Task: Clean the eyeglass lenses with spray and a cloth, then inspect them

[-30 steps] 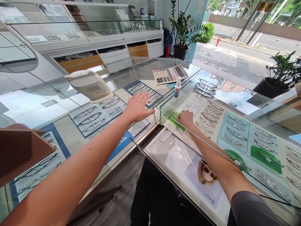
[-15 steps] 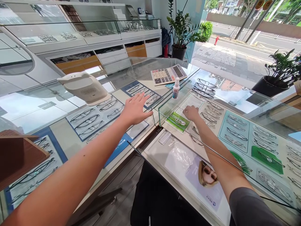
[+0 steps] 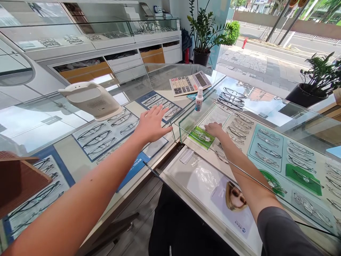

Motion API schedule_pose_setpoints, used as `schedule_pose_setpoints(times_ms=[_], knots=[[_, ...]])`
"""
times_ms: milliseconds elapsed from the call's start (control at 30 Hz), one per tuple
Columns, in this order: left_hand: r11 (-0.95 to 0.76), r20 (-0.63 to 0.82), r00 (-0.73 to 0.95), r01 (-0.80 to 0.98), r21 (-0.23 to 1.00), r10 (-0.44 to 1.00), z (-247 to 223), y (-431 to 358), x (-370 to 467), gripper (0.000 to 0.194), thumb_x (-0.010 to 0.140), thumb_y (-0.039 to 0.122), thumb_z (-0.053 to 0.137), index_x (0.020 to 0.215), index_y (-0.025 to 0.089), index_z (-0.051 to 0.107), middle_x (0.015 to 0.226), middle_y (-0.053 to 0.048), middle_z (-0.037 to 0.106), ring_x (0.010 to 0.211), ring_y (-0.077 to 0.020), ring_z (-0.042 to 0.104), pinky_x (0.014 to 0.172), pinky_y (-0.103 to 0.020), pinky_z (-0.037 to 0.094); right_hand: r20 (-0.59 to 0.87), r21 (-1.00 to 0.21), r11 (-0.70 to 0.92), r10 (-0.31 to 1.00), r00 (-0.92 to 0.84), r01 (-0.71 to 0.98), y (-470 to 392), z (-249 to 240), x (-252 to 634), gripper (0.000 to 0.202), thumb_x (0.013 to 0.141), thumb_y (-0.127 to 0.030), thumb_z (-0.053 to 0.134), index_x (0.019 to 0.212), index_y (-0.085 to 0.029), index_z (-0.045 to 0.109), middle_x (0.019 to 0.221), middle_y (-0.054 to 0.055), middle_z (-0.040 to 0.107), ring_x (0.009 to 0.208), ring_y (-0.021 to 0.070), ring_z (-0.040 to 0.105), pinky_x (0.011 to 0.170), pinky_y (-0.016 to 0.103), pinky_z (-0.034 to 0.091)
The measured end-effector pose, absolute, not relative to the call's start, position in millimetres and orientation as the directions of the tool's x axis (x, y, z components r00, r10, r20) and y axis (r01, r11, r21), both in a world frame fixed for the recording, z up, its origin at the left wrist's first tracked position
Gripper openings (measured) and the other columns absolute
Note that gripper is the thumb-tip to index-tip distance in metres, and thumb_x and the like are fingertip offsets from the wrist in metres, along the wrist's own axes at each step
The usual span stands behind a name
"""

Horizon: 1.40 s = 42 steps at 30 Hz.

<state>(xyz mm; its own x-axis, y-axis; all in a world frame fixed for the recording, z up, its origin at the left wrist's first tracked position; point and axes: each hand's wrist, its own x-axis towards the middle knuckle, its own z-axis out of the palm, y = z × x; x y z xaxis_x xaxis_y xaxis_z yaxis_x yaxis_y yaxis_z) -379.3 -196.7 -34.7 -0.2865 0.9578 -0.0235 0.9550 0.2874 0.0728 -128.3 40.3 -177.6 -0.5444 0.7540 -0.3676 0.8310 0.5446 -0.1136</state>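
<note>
My left hand (image 3: 151,124) rests palm down with fingers spread on the glass top of the left counter (image 3: 64,137), holding nothing. Beneath that glass lie several eyeglasses on a blue-edged tray (image 3: 163,104). My right hand (image 3: 214,129) reaches into the right display case, its fingers close together at the back edge of a green card (image 3: 201,137). A pair of glasses lies on this card. Whether the fingertips grip anything is hidden. Several rows of eyeglasses (image 3: 238,132) are laid out just right of the right hand.
A white spray bottle (image 3: 198,99) and a calculator (image 3: 189,84) stand on the glass. A beige device (image 3: 92,100) is at left. A drawer (image 3: 210,193) is pulled out in front of me. Potted plants (image 3: 309,90) stand by the window.
My right hand has lowered slightly toward the green card, and its fingers now reach further left. My left hand stays in place on the glass. The view has shifted a little.
</note>
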Motion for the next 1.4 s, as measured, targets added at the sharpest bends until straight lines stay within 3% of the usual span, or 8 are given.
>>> schedule_pose_setpoints(times_ms=[633, 767, 933, 1033, 1133, 1233, 1300, 1400], knots=[[0.288, -0.016, -0.288, 0.952, 0.103, 0.957, -35.1, -196.3, -379.3, 0.087, 0.100, 0.064, 0.056, 0.176, 0.030, 0.030, 0.187, -0.006, 0.019, 0.173, -0.0352, 0.018, 0.137, -0.056, 0.020, -0.324, -0.195, 0.526, 0.762, -0.561, 0.828, 23.4, -162.0, -123.1, 0.072, 0.114, -0.053, 0.016, 0.100, -0.021, 0.078, 0.123, 0.018, 0.077, 0.132, 0.0364, 0.056, 0.117, 0.058, 0.031], [0.293, -0.015, -0.293, 0.951, 0.103, 0.956, -35.6, -195.5, -379.4, 0.086, 0.100, 0.063, 0.056, 0.175, 0.029, 0.032, 0.187, -0.007, 0.020, 0.173, -0.0348, 0.019, 0.137, -0.055, 0.020, -0.261, -0.180, 0.535, 0.783, -0.564, 0.826, 7.0, -142.6, -121.0, 0.065, 0.115, -0.049, 0.020, 0.101, -0.019, 0.075, 0.123, 0.019, 0.077, 0.128, 0.0367, 0.058, 0.113, 0.056, 0.033], [0.285, -0.010, -0.285, 0.953, 0.101, 0.958, -37.0, -194.4, -380.5, 0.087, 0.100, 0.063, 0.055, 0.175, 0.026, 0.032, 0.186, -0.008, 0.020, 0.173, -0.0353, 0.018, 0.137, -0.056, 0.020, -0.101, -0.185, 0.574, 0.796, -0.597, 0.798, -65.8, -114.5, -118.3, 0.038, 0.114, -0.032, 0.032, 0.123, -0.016, 0.066, 0.136, 0.020, 0.070, 0.127, 0.0335, 0.059, 0.107, 0.045, 0.037], [0.272, -0.008, -0.273, 0.958, 0.090, 0.962, -38.4, -194.1, -382.1, 0.088, 0.100, 0.065, 0.052, 0.176, 0.026, 0.031, 0.187, -0.008, 0.019, 0.173, -0.0370, 0.019, 0.136, -0.057, 0.022, -0.125, -0.230, 0.668, 0.701, -0.702, 0.708, -131.9, -101.7, -111.8, 0.028, 0.115, -0.033, 0.039, 0.113, -0.021, 0.065, 0.117, 0.011, 0.075, 0.105, 0.0247, 0.065, 0.091, 0.035, 0.041], [0.273, 0.005, -0.274, 0.959, 0.076, 0.962, -39.3, -193.6, -383.2, 0.087, 0.100, 0.065, 0.051, 0.176, 0.026, 0.032, 0.186, -0.008, 0.020, 0.172, -0.0373, 0.021, 0.136, -0.056, 0.023, -0.277, -0.309, 0.760, 0.503, -0.819, 0.572, -188.2, -79.9, -96.6, 0.030, 0.117, -0.031, 0.038, 0.107, -0.020, 0.063, 0.107, 0.009, 0.076, 0.093, 0.0226, 0.066, 0.078, 0.034, 0.037], [0.270, 0.002, -0.271, 0.960, 0.074, 0.963, -39.8, -192.9, -384.1, 0.088, 0.100, 0.065, 0.051, 0.176, 0.025, 0.032, 0.186, -0.009, 0.020, 0.173, -0.0363, 0.020, 0.136, -0.056, 0.023, -0.305, -0.418, 0.777, 0.368, -0.879, 0.470, -222.3, -37.8, -72.7, 0.038, 0.118, -0.037, 0.038, 0.091, -0.021, 0.058, 0.092, 0.005, 0.072, 0.080, 0.0190, 0.061, 0.072, 0.034, 0.032], [0.268, -0.007, -0.268, 0.960, 0.077, 0.963, -40.3, -192.4, -384.8, 0.088, 0.100, 0.065, 0.051, 0.176, 0.025, 0.031, 0.186, -0.010, 0.019, 0.173, -0.0360, 0.019, 0.136, -0.056, 0.022, -0.246, -0.485, 0.767, 0.342, -0.907, 0.421, -231.3, -0.4, -56.5, 0.042, 0.118, -0.041, 0.041, 0.083, -0.021, 0.052, 0.083, 0.003, 0.067, 0.074, 0.0169, 0.055, 0.069, 0.033, 0.031], [0.268, -0.002, -0.268, 0.960, 0.080, 0.963, -40.7, -191.9, -385.4, 0.089, 0.100, 0.066, 0.050, 0.177, 0.025, 0.030, 0.187, -0.009, 0.019, 0.173, -0.0367, 0.019, 0.136, -0.056, 0.022, -0.111, -0.485, 0.745, 0.467, -0.877, 0.458, -219.6, 55.2, -41.7, 0.039, 0.115, -0.039, 0.050, 0.080, -0.021, 0.048, 0.080, 0.002, 0.062, 0.069, 0.0153, 0.049, 0.067, 0.032, 0.031]])
